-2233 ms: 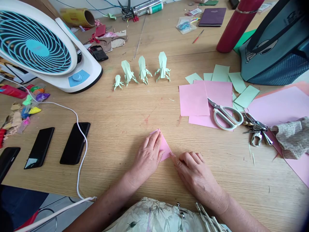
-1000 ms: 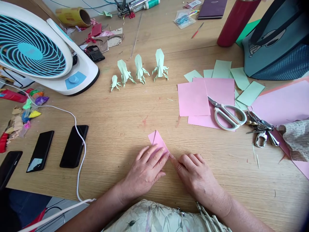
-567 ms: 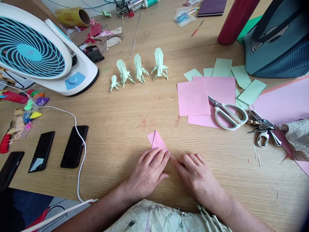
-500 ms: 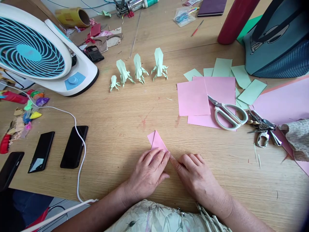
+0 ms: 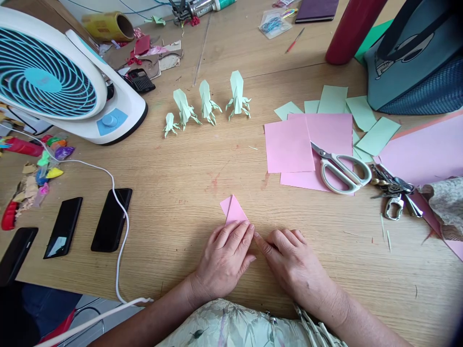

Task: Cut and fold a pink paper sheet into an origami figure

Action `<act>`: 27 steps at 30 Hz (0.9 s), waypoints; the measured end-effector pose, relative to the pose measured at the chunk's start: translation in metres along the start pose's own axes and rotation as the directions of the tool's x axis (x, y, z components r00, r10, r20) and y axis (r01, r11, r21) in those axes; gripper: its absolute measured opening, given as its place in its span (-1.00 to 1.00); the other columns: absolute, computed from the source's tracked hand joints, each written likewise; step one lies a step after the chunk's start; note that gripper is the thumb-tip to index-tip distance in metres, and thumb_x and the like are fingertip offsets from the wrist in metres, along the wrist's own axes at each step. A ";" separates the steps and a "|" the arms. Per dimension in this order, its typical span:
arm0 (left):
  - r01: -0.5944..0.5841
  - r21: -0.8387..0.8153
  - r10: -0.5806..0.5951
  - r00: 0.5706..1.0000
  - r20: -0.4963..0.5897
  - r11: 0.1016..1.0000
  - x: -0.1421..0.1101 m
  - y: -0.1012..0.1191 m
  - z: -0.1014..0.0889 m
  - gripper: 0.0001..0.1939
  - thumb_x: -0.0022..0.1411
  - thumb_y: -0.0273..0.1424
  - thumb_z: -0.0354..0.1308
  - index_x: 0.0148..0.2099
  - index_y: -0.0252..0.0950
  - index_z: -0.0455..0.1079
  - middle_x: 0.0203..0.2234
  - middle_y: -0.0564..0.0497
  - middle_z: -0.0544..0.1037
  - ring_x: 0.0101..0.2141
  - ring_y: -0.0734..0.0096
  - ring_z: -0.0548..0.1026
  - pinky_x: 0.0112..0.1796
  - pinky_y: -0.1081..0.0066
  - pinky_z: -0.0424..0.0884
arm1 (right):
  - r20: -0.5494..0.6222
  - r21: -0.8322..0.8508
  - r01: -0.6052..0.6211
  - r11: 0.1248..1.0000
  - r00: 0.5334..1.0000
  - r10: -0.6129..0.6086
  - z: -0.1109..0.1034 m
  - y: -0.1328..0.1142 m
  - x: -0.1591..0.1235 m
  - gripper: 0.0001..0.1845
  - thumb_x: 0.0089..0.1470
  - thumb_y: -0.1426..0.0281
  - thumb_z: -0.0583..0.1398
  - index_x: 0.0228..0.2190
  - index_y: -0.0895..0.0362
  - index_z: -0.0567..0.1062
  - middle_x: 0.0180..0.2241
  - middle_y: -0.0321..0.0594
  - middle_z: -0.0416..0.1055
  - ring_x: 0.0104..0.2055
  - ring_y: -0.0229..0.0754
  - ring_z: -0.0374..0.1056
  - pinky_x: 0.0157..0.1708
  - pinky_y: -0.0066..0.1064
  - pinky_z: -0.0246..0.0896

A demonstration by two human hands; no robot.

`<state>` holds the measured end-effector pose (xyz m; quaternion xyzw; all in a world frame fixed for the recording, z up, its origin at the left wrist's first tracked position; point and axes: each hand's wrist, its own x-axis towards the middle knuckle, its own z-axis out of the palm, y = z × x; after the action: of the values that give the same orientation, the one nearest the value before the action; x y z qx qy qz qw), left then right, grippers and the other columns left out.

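A small piece of folded pink paper (image 5: 236, 212) lies flat on the table in front of me, with a slanting fold showing and a pointed top. My left hand (image 5: 226, 255) rests palm down over its lower part, fingers together, pinning it to the wood. The paper's lower end is hidden under those fingers. Just to the right, my right hand (image 5: 294, 262) lies with its fingers curled in and one digit stretched toward the left fingertips, at the paper's lower right corner. Nothing shows inside the right hand, though its palm is hidden.
Pale green folded paper figures (image 5: 237, 94) stand beyond the hands. To the right lie pink sheets (image 5: 289, 147), scissors (image 5: 340, 168), green paper pieces (image 5: 378, 136) and keys (image 5: 394, 190). A fan (image 5: 119, 106), phones (image 5: 111, 219) and a white cable (image 5: 121, 255) are on the left.
The left hand has barely shifted on the pink paper, and its thumb sits slightly higher. The right hand stays in place. The whole view has moved slightly.
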<state>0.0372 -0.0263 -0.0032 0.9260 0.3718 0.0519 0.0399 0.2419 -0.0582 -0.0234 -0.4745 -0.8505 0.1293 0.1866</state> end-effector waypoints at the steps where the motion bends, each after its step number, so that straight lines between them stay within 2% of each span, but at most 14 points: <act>1: 0.003 0.000 -0.003 1.000 0.006 1.000 0.000 0.000 0.000 -0.52 0.44 -0.23 -0.08 0.25 -0.41 0.30 0.14 -0.15 0.44 0.11 0.14 0.34 0.09 0.21 0.26 | 0.007 0.005 -0.002 1.000 1.000 0.002 0.000 0.000 0.000 -0.66 0.21 0.56 0.11 0.01 0.21 0.45 -0.32 -0.14 0.32 -0.33 -0.10 0.17 -0.34 -0.24 0.04; 6: -0.007 -0.009 0.007 1.000 -0.001 1.000 -0.002 -0.001 0.001 -0.50 0.46 -0.23 -0.10 0.26 -0.44 0.28 0.19 -0.15 0.39 0.14 0.16 0.31 0.13 0.24 0.20 | 0.008 0.003 -0.005 1.000 1.000 0.005 0.001 0.000 -0.001 -0.67 0.22 0.56 0.11 0.01 0.21 0.46 -0.32 -0.15 0.31 -0.34 -0.10 0.16 -0.34 -0.24 0.05; 12: 0.037 -0.010 -0.037 0.999 0.015 0.999 -0.002 0.002 0.000 -0.50 0.47 -0.21 -0.14 0.26 -0.41 0.28 0.20 -0.12 0.39 0.12 0.15 0.31 0.05 0.22 0.23 | 0.007 0.020 -0.014 1.000 1.000 0.014 0.001 0.000 0.000 -0.66 0.24 0.55 0.09 0.02 0.19 0.46 -0.31 -0.14 0.33 -0.33 -0.10 0.19 -0.34 -0.25 0.07; 17: 0.046 0.017 -0.046 0.999 0.022 0.999 -0.002 0.003 0.004 -0.46 0.45 -0.18 -0.13 0.28 -0.45 0.25 0.25 -0.17 0.32 0.12 0.10 0.31 0.00 0.21 0.27 | -0.020 0.017 -0.008 1.000 1.000 0.009 -0.001 -0.001 0.001 -0.64 0.24 0.54 0.08 0.05 0.20 0.45 -0.35 -0.15 0.31 -0.35 -0.09 0.18 -0.35 -0.24 0.07; 27: 0.044 0.046 -0.045 0.999 0.008 0.998 0.003 0.006 0.003 -0.45 0.43 -0.21 -0.07 0.24 -0.56 0.26 0.23 -0.37 0.29 0.15 -0.01 0.32 0.07 0.15 0.26 | -0.038 0.061 -0.001 0.998 0.999 0.004 -0.001 0.000 0.002 -0.62 0.31 0.51 0.02 0.09 0.24 0.41 -0.36 -0.14 0.31 -0.34 -0.10 0.17 -0.34 -0.25 0.08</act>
<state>0.0439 -0.0286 -0.0052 0.9184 0.3933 0.0384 0.0214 0.2417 -0.0566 -0.0220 -0.4720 -0.8419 0.1464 0.2168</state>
